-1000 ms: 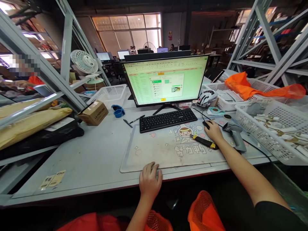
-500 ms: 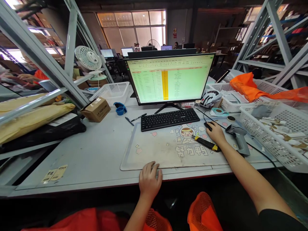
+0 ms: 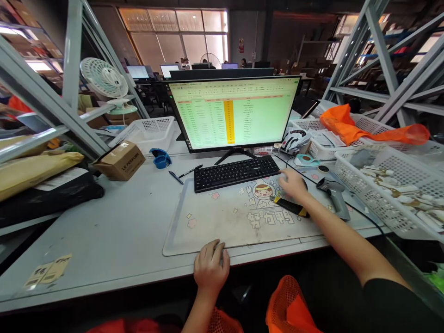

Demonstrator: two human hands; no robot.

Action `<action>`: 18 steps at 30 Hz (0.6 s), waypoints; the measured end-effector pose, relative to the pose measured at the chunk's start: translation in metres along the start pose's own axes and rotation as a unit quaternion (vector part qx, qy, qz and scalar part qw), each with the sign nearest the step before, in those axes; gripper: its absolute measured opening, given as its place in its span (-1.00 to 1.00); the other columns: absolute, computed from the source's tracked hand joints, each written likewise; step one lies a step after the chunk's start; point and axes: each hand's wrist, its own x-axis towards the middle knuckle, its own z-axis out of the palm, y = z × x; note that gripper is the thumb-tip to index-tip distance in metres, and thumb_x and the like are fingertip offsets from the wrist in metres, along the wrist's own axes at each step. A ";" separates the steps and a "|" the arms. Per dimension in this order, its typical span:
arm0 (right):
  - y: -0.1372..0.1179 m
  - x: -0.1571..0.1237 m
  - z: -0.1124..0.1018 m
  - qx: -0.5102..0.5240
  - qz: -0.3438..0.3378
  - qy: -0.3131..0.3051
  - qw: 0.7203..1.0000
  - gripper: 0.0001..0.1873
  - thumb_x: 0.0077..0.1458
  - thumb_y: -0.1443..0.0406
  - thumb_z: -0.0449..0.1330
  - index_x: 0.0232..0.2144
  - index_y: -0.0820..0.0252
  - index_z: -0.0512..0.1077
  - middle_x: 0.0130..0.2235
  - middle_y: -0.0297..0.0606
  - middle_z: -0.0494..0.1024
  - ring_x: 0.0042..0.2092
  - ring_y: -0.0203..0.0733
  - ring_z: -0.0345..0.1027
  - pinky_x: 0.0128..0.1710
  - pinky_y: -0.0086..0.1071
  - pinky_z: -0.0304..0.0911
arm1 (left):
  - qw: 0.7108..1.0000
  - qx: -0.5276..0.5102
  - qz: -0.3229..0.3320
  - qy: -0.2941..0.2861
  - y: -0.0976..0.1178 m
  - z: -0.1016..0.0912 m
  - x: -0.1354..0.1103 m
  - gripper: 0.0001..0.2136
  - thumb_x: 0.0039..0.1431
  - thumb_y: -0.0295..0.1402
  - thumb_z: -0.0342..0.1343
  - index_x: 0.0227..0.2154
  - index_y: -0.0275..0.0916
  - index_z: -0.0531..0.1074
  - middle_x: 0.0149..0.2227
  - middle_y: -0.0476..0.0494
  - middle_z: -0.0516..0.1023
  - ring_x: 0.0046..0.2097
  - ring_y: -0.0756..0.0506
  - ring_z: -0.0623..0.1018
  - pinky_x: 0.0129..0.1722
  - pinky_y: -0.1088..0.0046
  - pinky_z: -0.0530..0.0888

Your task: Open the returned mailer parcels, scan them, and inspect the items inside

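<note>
My left hand (image 3: 211, 267) rests at the front edge of the desk, fingers stretched over the near border of a printed desk mat (image 3: 208, 231); it holds nothing. At the right end of the black keyboard (image 3: 239, 173), my right hand (image 3: 293, 185) hovers with a finger extended towards the keys. A black mouse (image 3: 305, 183) shows only partly behind that hand. Just below the right hand, a black and yellow utility knife (image 3: 290, 206) lies on the mat. A lit monitor (image 3: 236, 111) with a spreadsheet stands behind the keyboard.
A grey barcode scanner (image 3: 335, 199) and white baskets (image 3: 385, 203) stand on the right. Two pens (image 3: 176, 177), a blue lidded container (image 3: 160, 159) and a small cardboard box (image 3: 121, 161) sit on the left. Metal frame posts (image 3: 72, 55) flank the desk.
My right hand has left the mouse and moved left to the keyboard's right end. My left hand stays at the desk edge. The view has turned slightly to the right.
</note>
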 end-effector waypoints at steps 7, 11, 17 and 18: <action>-0.107 0.071 0.062 0.001 -0.077 -0.118 0.990 -0.44 0.28 0.24 0.07 0.27 0.35 0.35 0.29 0.01 0.40 0.33 0.08 0.11 0.31 -0.09 0.02 | 1.000 -0.007 -0.001 0.000 -0.003 0.002 -0.004 -0.84 0.28 -0.43 0.08 -0.21 -0.23 0.56 -0.16 -0.19 0.66 -0.13 -0.20 0.59 -0.18 0.25 0.38; -0.121 0.091 0.066 -0.007 -0.057 -0.125 0.990 -0.40 0.29 0.20 0.06 0.29 0.39 0.30 0.25 0.09 0.43 0.34 0.20 0.09 0.33 0.11 -0.06 | 1.000 -0.023 -0.019 -0.002 0.000 0.008 -0.004 -0.84 0.27 -0.42 0.07 -0.20 -0.23 0.55 -0.15 -0.23 0.65 -0.13 -0.23 0.59 -0.19 0.21 0.40; -0.128 0.055 0.038 0.015 -0.092 -0.124 0.988 -0.39 0.22 0.25 0.05 0.24 0.48 0.35 0.21 0.18 0.45 0.27 0.17 0.27 0.27 0.01 0.16 | 0.974 -0.200 -0.045 -0.101 -0.015 -0.035 -0.018 -0.81 0.34 -0.33 0.06 -0.12 -0.15 0.56 -0.02 -0.22 0.61 0.03 -0.19 0.57 0.00 0.21 0.51; -0.130 0.034 0.035 0.029 -0.121 -0.141 0.982 -0.43 0.20 0.24 0.05 0.18 0.43 0.42 0.18 0.14 0.49 0.24 0.15 0.31 0.27 0.01 0.18 | 0.967 -0.219 -0.054 -0.115 -0.028 -0.053 -0.027 -0.79 0.35 -0.32 0.04 -0.10 -0.13 0.56 0.02 -0.21 0.60 0.09 -0.17 0.55 0.07 0.22 0.50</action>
